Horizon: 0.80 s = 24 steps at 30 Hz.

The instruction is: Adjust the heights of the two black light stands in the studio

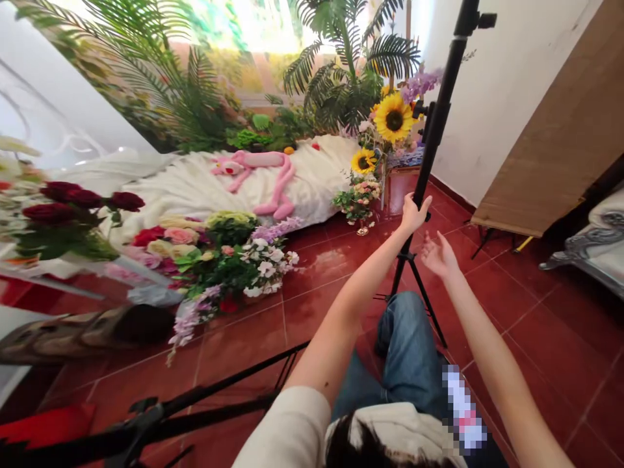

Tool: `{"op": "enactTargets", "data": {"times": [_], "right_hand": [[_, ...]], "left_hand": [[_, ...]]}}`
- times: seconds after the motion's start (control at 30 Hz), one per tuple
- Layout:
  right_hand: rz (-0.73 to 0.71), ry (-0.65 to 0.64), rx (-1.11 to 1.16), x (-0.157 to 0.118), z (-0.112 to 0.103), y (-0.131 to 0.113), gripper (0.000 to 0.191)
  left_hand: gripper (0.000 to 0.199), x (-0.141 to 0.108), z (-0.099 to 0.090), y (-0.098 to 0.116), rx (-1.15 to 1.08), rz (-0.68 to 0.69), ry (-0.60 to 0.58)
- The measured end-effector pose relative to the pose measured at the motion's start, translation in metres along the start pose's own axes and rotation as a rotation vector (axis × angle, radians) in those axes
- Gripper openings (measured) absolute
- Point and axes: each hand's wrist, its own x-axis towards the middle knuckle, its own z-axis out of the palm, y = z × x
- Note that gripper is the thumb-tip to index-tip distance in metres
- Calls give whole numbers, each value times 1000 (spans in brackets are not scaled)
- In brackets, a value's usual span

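A black tripod stand (440, 117) rises from the red floor, its pole leaning to the upper right and its legs spread beside my jeans. My left hand (414, 213) is closed round the lower part of the pole. Just right of the pole, my right hand (439, 256) is held palm up with its fingers apart and slightly curled, holding nothing. A second black stand (195, 416) slants across the lower left, below my left arm.
Artificial flowers (234, 260) lie before a white draped platform (195, 185) with a pink plush toy (266, 162). Sunflowers (394, 118) stand behind the pole. On the right are a brown panel (546, 123) and silver-framed furniture (589, 247).
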Motion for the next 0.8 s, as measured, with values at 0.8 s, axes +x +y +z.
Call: {"op": "enactTargets", "data": {"times": [0.8], "right_hand": [[-99, 33, 249, 21, -21, -58, 27]], "left_hand": [[19, -24, 57, -10, -57, 18, -347]]}}
